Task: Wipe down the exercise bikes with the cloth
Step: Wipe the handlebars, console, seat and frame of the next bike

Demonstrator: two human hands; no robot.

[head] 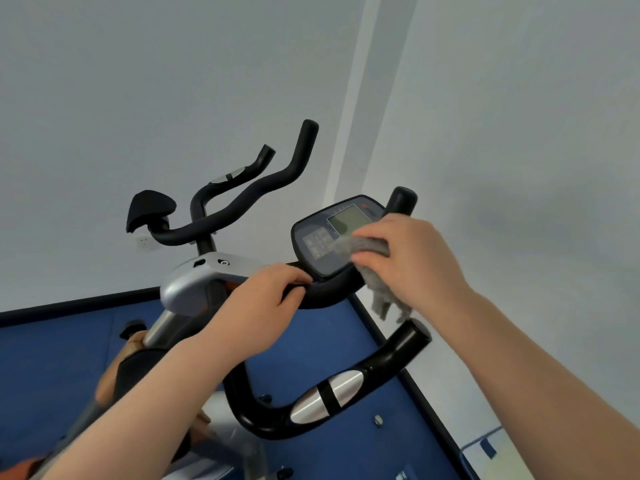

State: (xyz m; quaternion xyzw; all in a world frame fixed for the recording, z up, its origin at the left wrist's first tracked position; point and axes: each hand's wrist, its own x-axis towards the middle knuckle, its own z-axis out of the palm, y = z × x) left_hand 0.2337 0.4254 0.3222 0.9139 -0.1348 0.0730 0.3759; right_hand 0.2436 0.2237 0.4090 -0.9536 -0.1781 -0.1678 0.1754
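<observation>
The right hand clutches a grey cloth against the exercise bike's console, while the left hand curls its fingers around the black handlebar just below it

The cloth is plain grey. Handlebars are glossy black with silver pads. The console is dark blue-grey, its screen pale green. The floor is blue, edged black; walls are white.
</observation>
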